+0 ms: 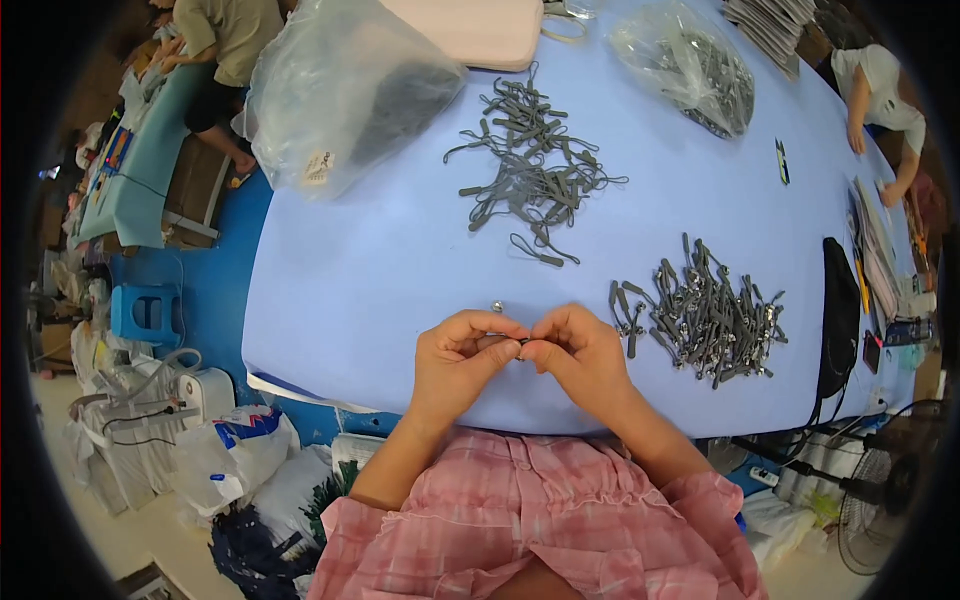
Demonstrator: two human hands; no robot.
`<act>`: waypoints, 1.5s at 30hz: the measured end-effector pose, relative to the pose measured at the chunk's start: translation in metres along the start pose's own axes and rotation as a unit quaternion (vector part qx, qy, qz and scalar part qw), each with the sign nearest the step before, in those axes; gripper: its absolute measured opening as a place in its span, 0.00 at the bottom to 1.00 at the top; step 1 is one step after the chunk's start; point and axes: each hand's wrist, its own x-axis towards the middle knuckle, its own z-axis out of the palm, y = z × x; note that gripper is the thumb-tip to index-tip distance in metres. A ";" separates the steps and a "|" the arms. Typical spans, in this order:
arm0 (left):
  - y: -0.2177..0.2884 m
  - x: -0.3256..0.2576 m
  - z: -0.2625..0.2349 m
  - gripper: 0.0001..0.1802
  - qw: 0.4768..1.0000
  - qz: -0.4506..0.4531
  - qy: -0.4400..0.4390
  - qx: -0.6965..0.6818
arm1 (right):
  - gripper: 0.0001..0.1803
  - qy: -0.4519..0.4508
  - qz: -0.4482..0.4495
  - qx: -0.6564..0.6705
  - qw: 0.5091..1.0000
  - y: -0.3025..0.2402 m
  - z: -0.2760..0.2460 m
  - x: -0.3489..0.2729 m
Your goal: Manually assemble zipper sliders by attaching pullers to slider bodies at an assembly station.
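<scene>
My left hand (pixel 462 357) and my right hand (pixel 582 358) meet over the near edge of the table, thumbs and fingertips pinched together. Between them is a small dark piece (pixel 523 341), mostly hidden by the fingers; its kind cannot be made out. Just beyond my left fingers a small shiny metal part (pixel 497 306) lies on the table. To the right of my right hand is a heap of grey zipper pulls with metal parts (pixel 715 315). Farther off, in front of me, lies a loose pile of grey cord zipper pulls with loops (pixel 535 165).
The light blue table (pixel 330 290) carries a large clear plastic bag (pixel 345 95) at far left, another bag of grey pieces (pixel 690 70), a yellow-and-black tool (pixel 782 162) and a black pouch (pixel 838 315). One co-worker (pixel 885 100) reaches in at right. A blue stool (pixel 148 312) stands left.
</scene>
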 end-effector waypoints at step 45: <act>0.010 0.005 -0.039 0.10 0.958 0.174 0.225 0.043 | 0.04 -0.047 -0.202 -0.604 0.770 0.010 0.003 0.093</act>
